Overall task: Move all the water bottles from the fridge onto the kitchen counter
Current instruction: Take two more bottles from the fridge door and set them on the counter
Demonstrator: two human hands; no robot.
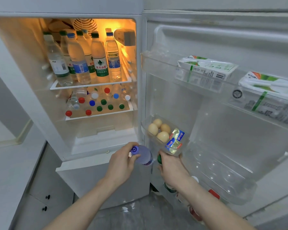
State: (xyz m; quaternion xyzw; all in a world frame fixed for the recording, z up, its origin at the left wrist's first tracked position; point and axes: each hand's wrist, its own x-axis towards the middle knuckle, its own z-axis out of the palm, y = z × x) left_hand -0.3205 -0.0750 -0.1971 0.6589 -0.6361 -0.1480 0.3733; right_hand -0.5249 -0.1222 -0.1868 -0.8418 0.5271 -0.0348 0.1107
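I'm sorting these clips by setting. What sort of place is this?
Most likely a home kitchen: an open fridge stocked with water bottles, eggs in its door shelf, and a counter with cabinets at the left.

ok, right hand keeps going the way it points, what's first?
Right hand, shut on a green-capped bottle, points up toward the door tray holding eggs. Likely the tray's underside first; depth is unclear.

Top shelf (90, 85) of the fridge has water bottles (99, 63) standing upright, packed close. The shelf below (98, 115) is loaded too, mostly caps (103, 102) showing: red, blue, green, white. Door bin (186, 73) holds cartons (206, 66); a smaller door tray (145, 128) has eggs (158, 128) beside butter packs (175, 138).
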